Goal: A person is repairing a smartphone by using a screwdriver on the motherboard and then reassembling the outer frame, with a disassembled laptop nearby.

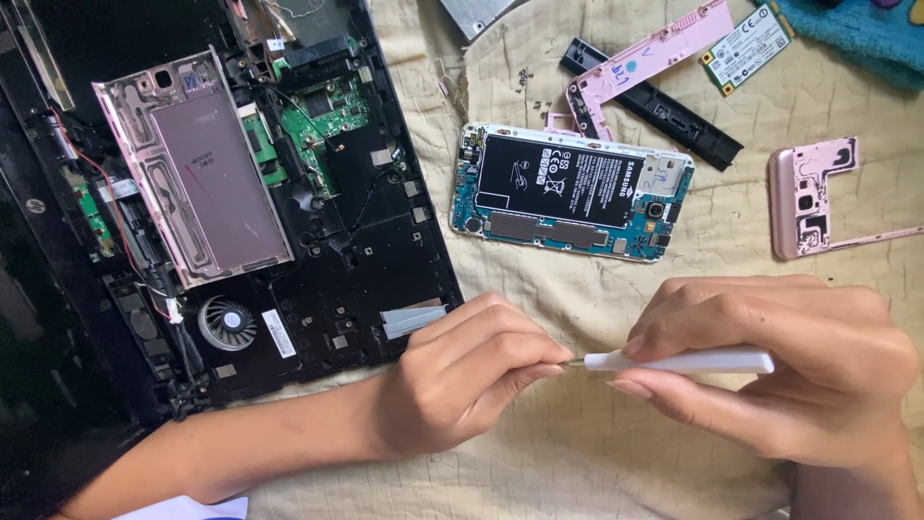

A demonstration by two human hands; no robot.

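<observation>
Because the white screwdriver lies level across our lap-side of the cloth, at about five o'clock in the view, our right hand wraps its handle with thumb and fingers closed around it, while our left hand pinches the small metal tip between thumb and forefinger, seemingly to steady or seat it. Both wrists rest low, knuckles up, hands meeting tip to tip below the opened phone at twelve o'clock, with the stripped laptop at ten o'clock.
</observation>
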